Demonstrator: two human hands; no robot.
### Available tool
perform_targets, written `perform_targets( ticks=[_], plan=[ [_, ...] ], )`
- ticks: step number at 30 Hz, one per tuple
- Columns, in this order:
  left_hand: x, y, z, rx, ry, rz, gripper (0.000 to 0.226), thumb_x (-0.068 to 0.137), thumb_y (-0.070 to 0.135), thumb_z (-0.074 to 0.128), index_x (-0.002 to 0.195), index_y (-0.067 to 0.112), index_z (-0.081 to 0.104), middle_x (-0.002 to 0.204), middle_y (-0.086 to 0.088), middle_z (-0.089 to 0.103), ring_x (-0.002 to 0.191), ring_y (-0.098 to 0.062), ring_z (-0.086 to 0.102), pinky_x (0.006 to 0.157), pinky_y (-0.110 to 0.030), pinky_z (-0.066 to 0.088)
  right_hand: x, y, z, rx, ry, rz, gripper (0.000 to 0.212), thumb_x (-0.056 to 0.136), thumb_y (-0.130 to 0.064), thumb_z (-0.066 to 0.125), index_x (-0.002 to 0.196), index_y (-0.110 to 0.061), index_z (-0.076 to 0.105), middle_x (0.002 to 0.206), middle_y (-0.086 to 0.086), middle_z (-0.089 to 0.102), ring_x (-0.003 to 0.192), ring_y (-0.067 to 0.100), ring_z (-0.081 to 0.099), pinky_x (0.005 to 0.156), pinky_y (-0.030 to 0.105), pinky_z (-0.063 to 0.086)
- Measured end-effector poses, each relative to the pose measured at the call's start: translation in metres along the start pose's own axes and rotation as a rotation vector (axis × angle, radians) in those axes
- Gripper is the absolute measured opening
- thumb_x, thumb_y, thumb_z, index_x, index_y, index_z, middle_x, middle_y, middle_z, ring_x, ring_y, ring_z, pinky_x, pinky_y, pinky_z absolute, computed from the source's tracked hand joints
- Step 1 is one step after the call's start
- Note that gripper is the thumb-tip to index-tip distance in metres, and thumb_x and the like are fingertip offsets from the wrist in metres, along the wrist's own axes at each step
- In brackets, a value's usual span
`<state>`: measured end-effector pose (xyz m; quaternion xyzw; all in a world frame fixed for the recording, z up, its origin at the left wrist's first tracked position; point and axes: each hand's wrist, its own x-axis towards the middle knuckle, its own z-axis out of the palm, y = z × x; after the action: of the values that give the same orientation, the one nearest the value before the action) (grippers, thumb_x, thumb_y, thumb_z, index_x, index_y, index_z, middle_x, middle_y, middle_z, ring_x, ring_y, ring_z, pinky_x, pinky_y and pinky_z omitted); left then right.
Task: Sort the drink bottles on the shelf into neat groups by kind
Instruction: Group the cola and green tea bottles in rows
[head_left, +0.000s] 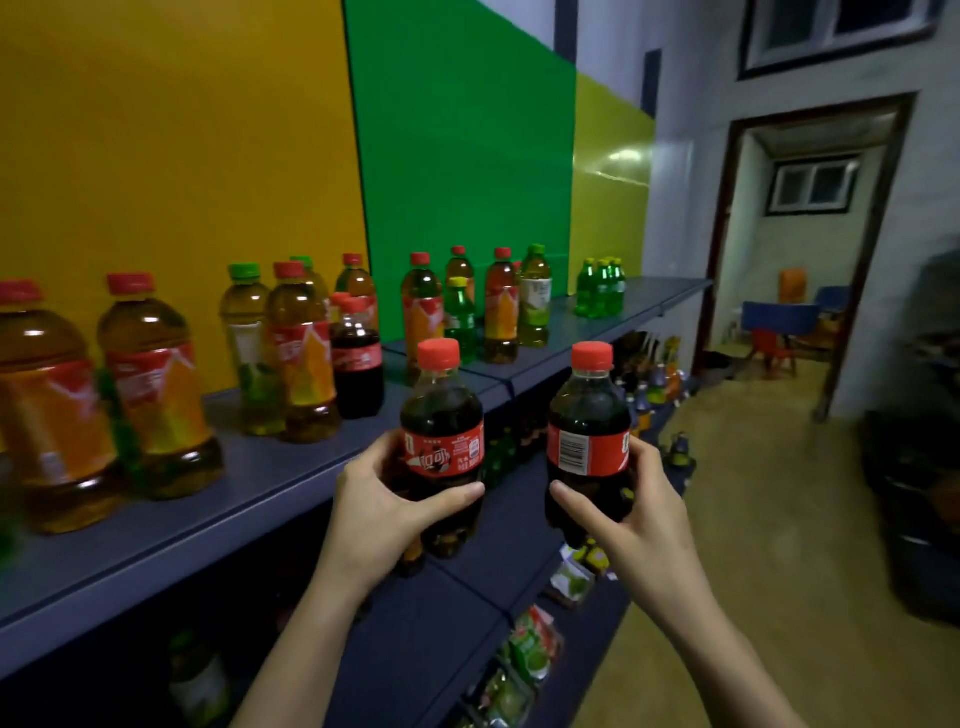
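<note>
red-capped plastic cola bottle (441, 415) gripped in the left hand (374, 501), its twin (587, 415) in the right hand (641, 501), fingers (457, 494) curled round both, in the air before the grey metal shelf (249, 499). pushing them in beside the shelved cola bottle (357, 369) could topple crowded amber tea bottles (304, 364).

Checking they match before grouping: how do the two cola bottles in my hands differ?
The left cola bottle, in the left hand, shows its logo; the right cola bottle, in the right hand, shows its barcode. The left one is nearer the shelf, the right one toward the aisle. Both have red caps.
</note>
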<state>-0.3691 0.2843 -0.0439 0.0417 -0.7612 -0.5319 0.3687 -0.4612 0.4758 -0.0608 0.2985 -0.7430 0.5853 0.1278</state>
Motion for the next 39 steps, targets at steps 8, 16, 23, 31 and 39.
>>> perform_targets(
  ticks=[8,16,23,31,39],
  plan=[
    [0.062,-0.025,0.092,-0.029,-0.017,-0.006,0.052,0.051,0.027,0.084,0.1,0.023,0.066,0.095,0.011,0.072,0.089,-0.003,0.067,0.072,-0.017,0.052,0.062,0.068,-0.047,-0.003,0.005,0.036,0.069,0.061,-0.057,0.064,0.12,-0.03,0.041,0.112,-0.018,0.055,0.103,-0.004,0.054,0.078,0.018,0.048],
    [0.158,-0.072,0.173,-0.052,-0.03,-0.008,0.052,0.052,0.023,0.086,0.099,0.024,0.066,0.094,0.011,0.073,0.09,-0.002,0.067,0.075,-0.017,0.053,0.153,0.141,-0.066,-0.017,0.024,0.036,0.072,0.061,-0.057,0.066,0.123,-0.028,0.041,0.113,-0.015,0.057,0.103,0.0,0.057,0.085,0.026,0.05],
    [0.272,-0.116,0.236,0.0,-0.001,0.027,0.049,0.053,0.024,0.087,0.095,0.032,0.062,0.097,0.016,0.069,0.09,0.006,0.063,0.075,-0.006,0.047,0.279,0.206,-0.059,0.001,0.023,0.013,0.071,0.062,-0.056,0.067,0.122,-0.025,0.044,0.114,-0.013,0.059,0.106,0.0,0.056,0.088,0.024,0.048],
    [0.365,-0.158,0.294,0.059,0.041,0.0,0.048,0.055,0.027,0.087,0.093,0.037,0.059,0.095,0.019,0.067,0.086,0.012,0.062,0.073,-0.007,0.049,0.391,0.273,-0.052,0.073,-0.05,-0.004,0.069,0.064,-0.053,0.067,0.124,-0.028,0.042,0.114,-0.019,0.057,0.102,-0.01,0.054,0.081,0.012,0.048],
    [0.435,-0.202,0.347,0.137,0.19,-0.055,0.059,0.054,0.035,0.087,0.106,0.03,0.06,0.103,0.013,0.068,0.097,0.0,0.063,0.087,-0.027,0.052,0.498,0.347,-0.04,0.168,-0.157,-0.05,0.069,0.062,-0.05,0.068,0.121,-0.024,0.045,0.112,-0.015,0.058,0.102,-0.011,0.054,0.083,0.012,0.047]
  ],
)
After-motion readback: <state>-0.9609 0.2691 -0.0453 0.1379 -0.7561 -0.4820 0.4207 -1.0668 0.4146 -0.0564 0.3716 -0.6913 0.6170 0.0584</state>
